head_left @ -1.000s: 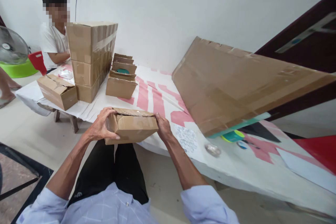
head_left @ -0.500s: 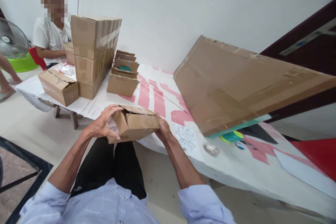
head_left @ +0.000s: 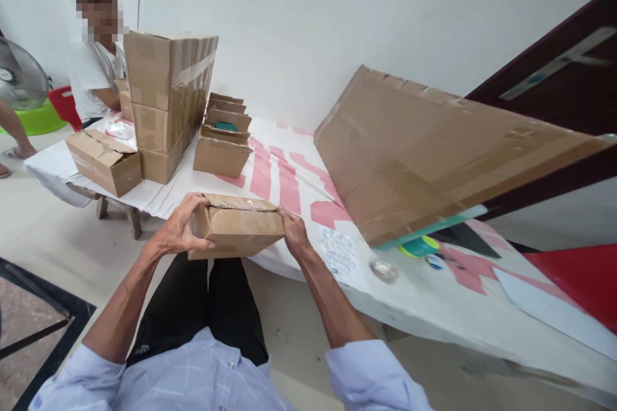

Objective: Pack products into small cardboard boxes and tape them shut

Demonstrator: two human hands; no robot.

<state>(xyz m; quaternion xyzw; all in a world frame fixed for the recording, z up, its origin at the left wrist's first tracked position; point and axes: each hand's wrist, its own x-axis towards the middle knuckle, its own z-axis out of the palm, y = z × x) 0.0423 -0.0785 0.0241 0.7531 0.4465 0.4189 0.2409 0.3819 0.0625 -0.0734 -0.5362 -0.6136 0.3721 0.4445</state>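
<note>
A small brown cardboard box (head_left: 245, 228) is held up over my lap at the table's front edge. My left hand (head_left: 186, 226) grips its left end, with the thumb low on the front side and the fingers over the top. At the right end, my right hand (head_left: 293, 231) holds the corner between thumb and fingers. The top flaps lie nearly flat, with a thin dark seam along the back edge. What is inside the box cannot be seen.
Stacked boxes (head_left: 152, 122), a closed box (head_left: 103, 160) and an open box with dividers (head_left: 222, 154) stand at the left. A large cardboard sheet (head_left: 434, 154) leans at the right, near a tape roll (head_left: 418, 246). A person (head_left: 94, 77) sits behind the stack.
The gap between the box's top flaps has narrowed and the flaps lie flatter. Both hands still hold the box, which has turned slightly and shifted a little left in view.
</note>
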